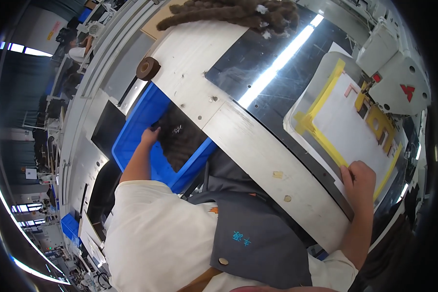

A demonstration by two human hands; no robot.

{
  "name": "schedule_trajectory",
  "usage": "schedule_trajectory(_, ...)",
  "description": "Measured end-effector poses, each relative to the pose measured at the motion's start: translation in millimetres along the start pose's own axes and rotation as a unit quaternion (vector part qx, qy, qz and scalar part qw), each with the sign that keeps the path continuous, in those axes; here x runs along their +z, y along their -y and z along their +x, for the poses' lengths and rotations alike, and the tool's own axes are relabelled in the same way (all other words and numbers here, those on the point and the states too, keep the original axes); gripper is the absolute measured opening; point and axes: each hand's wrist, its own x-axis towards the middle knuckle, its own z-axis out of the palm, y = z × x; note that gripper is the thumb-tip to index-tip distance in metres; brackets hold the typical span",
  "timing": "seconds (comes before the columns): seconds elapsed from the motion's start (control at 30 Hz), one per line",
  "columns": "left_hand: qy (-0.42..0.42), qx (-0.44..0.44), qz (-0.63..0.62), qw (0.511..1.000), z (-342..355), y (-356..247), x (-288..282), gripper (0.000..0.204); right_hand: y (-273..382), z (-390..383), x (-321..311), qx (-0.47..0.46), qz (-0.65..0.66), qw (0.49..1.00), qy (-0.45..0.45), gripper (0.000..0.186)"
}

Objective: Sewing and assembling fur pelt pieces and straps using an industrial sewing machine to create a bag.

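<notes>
My left hand [150,137] reaches into a blue plastic bin [131,138] and is closed on the edge of dark brown furry pieces [180,136] lying inside. My right hand [359,177], fingers curled, grips the near edge of a flat template [333,126] with yellow tape round a white sheet. Cut yellow and pink shapes [374,124] sit along the template's far side, beside a grey machine head [396,85] with a red emblem. The template rests on a black glossy plate [258,63] set in a white worktable [282,170].
Brown furry bundles [228,14] lie at the table's back edge, with a brown tape roll [148,68] at the left. A co-worker [78,51] sits at a machine in the upper left. Another blue bin [70,226] stands at the lower left among rails and machines.
</notes>
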Motion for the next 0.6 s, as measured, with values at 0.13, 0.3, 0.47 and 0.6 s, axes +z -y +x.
schedule_trajectory(0.13,0.092,-0.209,-0.172,0.958,2.8,-5.2,34.9,0.062,-1.9,-5.8,-1.8,0.055,0.036,0.998,0.002,0.03)
schedule_trajectory(0.3,0.025,-0.237,-0.344,0.908,24.4,13.2,36.6,0.062,-1.7,0.4,-0.7,0.068,0.043,0.997,-0.005,0.032)
schedule_trajectory(0.47,0.022,-0.16,-0.437,0.885,11.3,-41.6,11.5,0.05,-1.6,-4.3,-6.3,0.094,0.029,0.995,0.005,0.032)
schedule_trajectory(0.6,0.022,-0.179,-0.403,0.897,31.0,-19.9,7.2,0.03,0.1,4.1,-3.9,0.081,0.029,0.996,0.014,0.032)
